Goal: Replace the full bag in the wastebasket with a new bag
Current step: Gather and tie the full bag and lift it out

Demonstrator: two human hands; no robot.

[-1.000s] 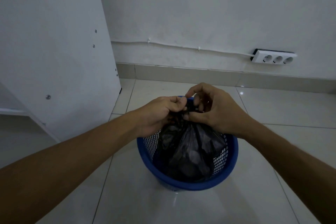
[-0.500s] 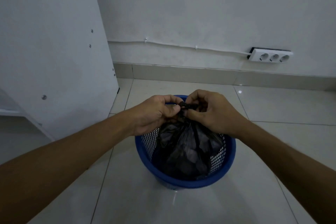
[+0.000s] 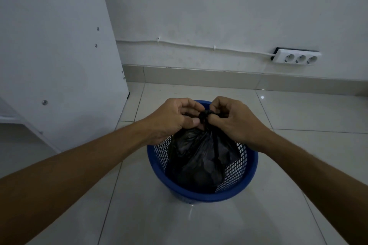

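Observation:
A blue mesh wastebasket (image 3: 201,195) stands on the tiled floor in the middle of the view. Inside it sits a full black plastic bag (image 3: 201,157), its top gathered into a twisted knot above the rim. My left hand (image 3: 173,119) pinches the bag's neck from the left. My right hand (image 3: 235,119) grips the knot from the right. Both hands touch each other at the knot. No new bag is in view.
A white cabinet panel (image 3: 55,55) stands close on the left. A white wall with a grey skirting runs behind the basket, with a cable and a triple socket strip (image 3: 297,58) at the right. Pale floor tiles (image 3: 298,117) surround the basket.
Both hands have tightened on the bag's top and pulled slightly apart. The neck is now cinched into a tighter knot.

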